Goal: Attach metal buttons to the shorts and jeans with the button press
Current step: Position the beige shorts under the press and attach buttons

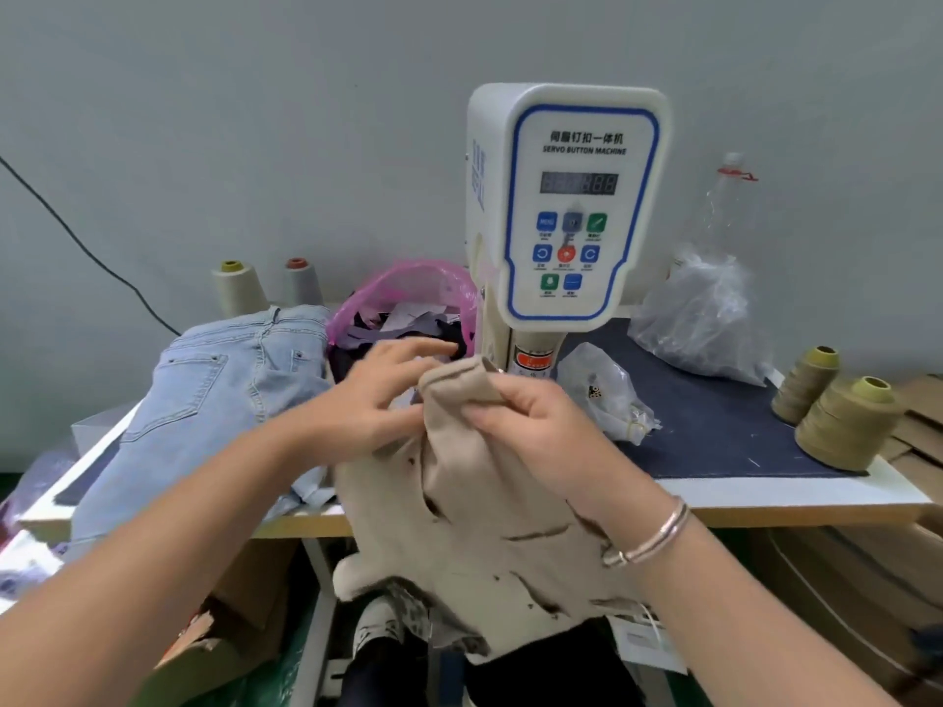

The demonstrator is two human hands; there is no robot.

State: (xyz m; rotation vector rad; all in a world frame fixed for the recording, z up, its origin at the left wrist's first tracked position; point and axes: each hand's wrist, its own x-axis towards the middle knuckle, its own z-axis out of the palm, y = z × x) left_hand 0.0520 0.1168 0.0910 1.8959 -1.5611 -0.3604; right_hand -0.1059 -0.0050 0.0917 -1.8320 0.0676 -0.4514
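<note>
Stood at a white-edged table (765, 489) with a dark blue mat, against a plain grey wall. Read "SERVO BUTTON MACHINE" on the button press (579, 206) at the table's middle. Pinched beige shorts (490, 502) at the front edge in the right grip (530, 426); left grip (377, 395) released, fingers straight. Left jeans (214, 400) at the left edge.

Table (796, 489): navy mat (714, 426), jeans (204, 400), thread cones (847, 426).

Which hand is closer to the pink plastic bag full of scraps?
Left. The left hand reaches just in front of the pink plastic bag, fingers almost at it. The right hand is farther right, pinching the beige shorts near the white button press.
</note>
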